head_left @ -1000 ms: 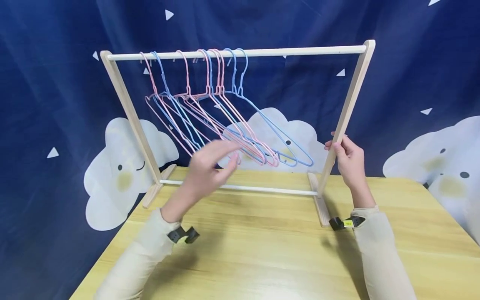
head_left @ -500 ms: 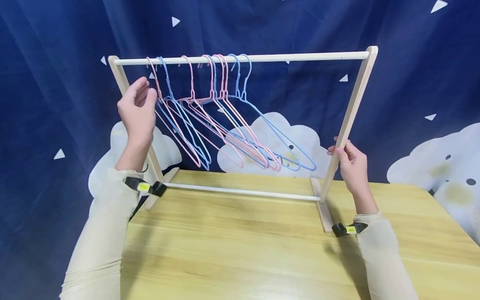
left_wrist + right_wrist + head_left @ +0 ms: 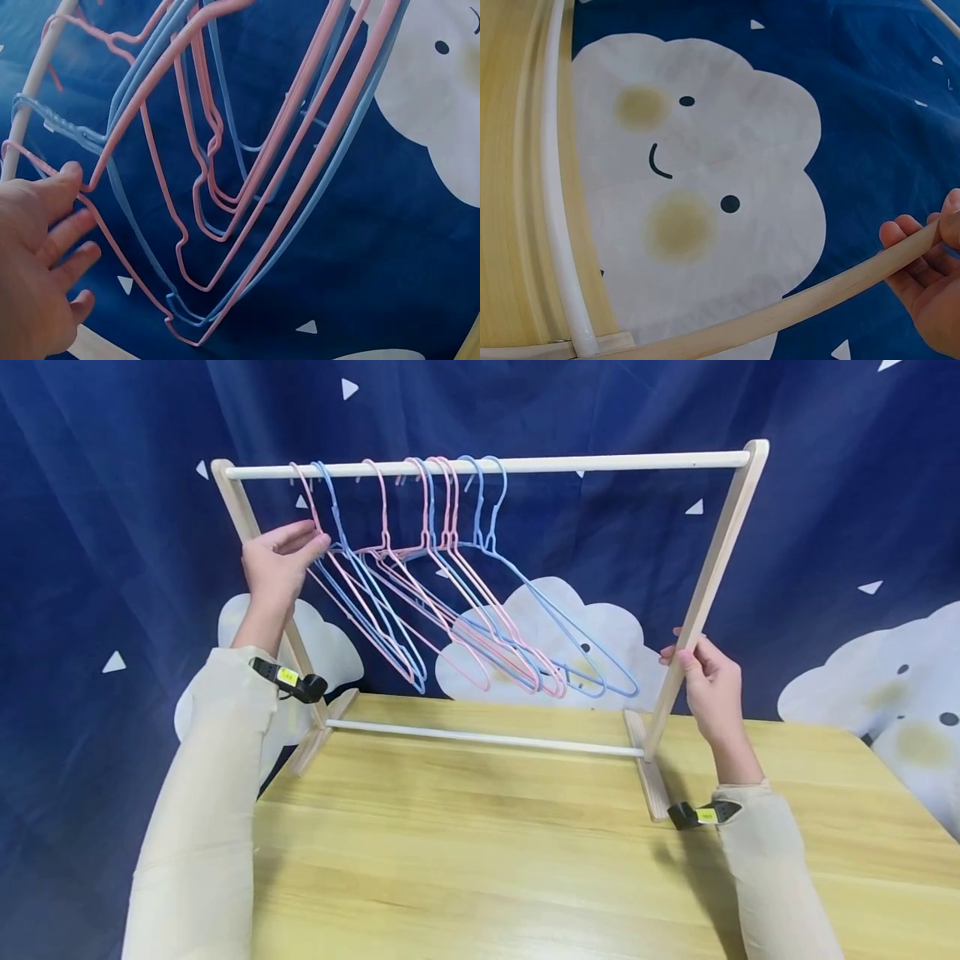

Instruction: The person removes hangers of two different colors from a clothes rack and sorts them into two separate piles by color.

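Observation:
A wooden hanging rack (image 3: 570,463) with a white top bar stands on the table, several pink and blue wire clothes hangers hooked over its left half. At the leftmost pink hanger (image 3: 120,244), my left hand (image 3: 276,564) pinches the neck just below the hook, the thumb lying over the wire in the left wrist view. Beside it hangs a blue hanger (image 3: 335,510). My right hand (image 3: 712,685) grips the rack's right upright (image 3: 722,543) partway up, thumb in front and fingers behind; the right wrist view shows this hand (image 3: 930,277) at its edge.
The rack's feet rest on a yellow wood-grain table (image 3: 465,827), joined by a white lower bar (image 3: 487,739). Behind it hangs a dark blue curtain (image 3: 600,410) printed with white clouds and triangles.
My left hand has swung from in front of the hangers up and left to the leftmost pink hanger and closed on its neck. My right hand stays on the upright.

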